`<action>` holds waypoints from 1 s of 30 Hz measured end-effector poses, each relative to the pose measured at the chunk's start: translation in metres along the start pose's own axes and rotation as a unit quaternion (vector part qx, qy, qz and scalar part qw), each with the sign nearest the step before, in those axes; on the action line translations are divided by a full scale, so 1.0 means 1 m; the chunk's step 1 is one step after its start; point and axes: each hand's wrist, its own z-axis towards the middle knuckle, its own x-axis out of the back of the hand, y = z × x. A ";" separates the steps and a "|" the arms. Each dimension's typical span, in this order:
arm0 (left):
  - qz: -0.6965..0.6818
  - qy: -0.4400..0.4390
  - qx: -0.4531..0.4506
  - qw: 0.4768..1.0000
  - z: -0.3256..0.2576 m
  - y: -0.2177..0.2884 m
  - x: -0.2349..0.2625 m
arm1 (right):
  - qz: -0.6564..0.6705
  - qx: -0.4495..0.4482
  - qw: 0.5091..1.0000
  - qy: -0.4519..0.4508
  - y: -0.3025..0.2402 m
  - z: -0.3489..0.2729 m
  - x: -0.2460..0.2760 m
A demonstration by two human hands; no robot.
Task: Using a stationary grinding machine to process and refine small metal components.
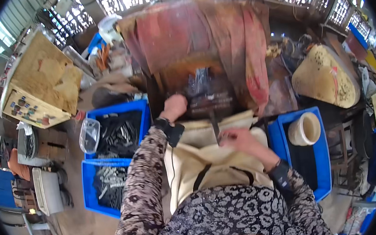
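My left hand is closed like a fist at the left side of a dark, grimy work recess. What its fingers hold, if anything, is hidden. My right hand is held over the cream cloth on my lap. Its fingers point left, loosely bent and a little apart, beside the lower end of a narrow dark bar. Small dark pieces, too unclear to name, lie in the recess beyond the bar. A stained reddish cloth covers the top of the recess and hangs down its right side.
Two blue bins of dark and grey strips stand at my left, with a clear plastic tub on the farther one. At my right a blue bin bears a cream bucket. A worn foam-like block stands behind it.
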 end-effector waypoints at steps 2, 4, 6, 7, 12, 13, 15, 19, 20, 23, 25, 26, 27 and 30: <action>-0.087 0.136 0.023 0.987 -0.020 0.007 0.018 | 0.074 -0.300 0.947 0.084 -0.018 0.025 0.022; -0.130 0.130 0.018 0.983 -0.032 0.034 0.035 | 0.463 -0.172 0.861 0.122 0.033 0.040 0.033; -0.208 0.138 0.035 0.968 -0.053 0.055 0.045 | 0.596 -0.173 0.762 0.184 0.011 0.074 0.018; -0.207 0.134 0.034 0.969 -0.064 0.069 0.049 | 0.599 -0.175 0.759 0.186 0.000 0.088 0.009; -0.062 0.189 -0.073 0.977 -0.100 0.107 0.041 | 0.686 -0.106 0.691 0.199 -0.004 0.106 -0.021; -0.072 0.185 -0.074 0.977 -0.102 0.108 0.040 | 0.685 -0.067 0.698 0.198 0.000 0.105 -0.024; -0.215 0.163 -0.076 0.960 -0.104 0.095 0.043 | 0.656 -0.068 0.729 0.185 0.015 0.094 -0.014; -0.474 0.074 0.074 0.874 -0.091 0.063 0.072 | 0.531 -0.094 0.828 0.153 0.007 0.059 0.005; -0.473 0.075 0.078 0.874 -0.078 0.052 0.065 | 0.464 -0.110 0.866 0.153 -0.004 0.047 0.006; -0.470 0.078 0.053 0.878 -0.033 0.014 0.022 | 0.235 -0.038 0.961 0.141 0.003 0.015 -0.016; -0.218 0.183 -0.067 0.956 -0.011 0.005 -0.003 | 0.070 0.044 0.989 0.127 0.009 -0.001 -0.030; -0.219 0.182 -0.068 0.956 -0.004 0.003 -0.011 | 0.013 0.060 0.992 0.109 0.003 -0.008 -0.032; -0.204 0.148 -0.073 0.965 0.002 0.000 -0.019 | -0.042 0.077 0.992 0.091 -0.004 -0.012 -0.034; -0.174 0.076 -0.085 0.978 0.008 0.002 -0.029 | -0.118 0.110 0.983 0.087 -0.002 -0.016 -0.038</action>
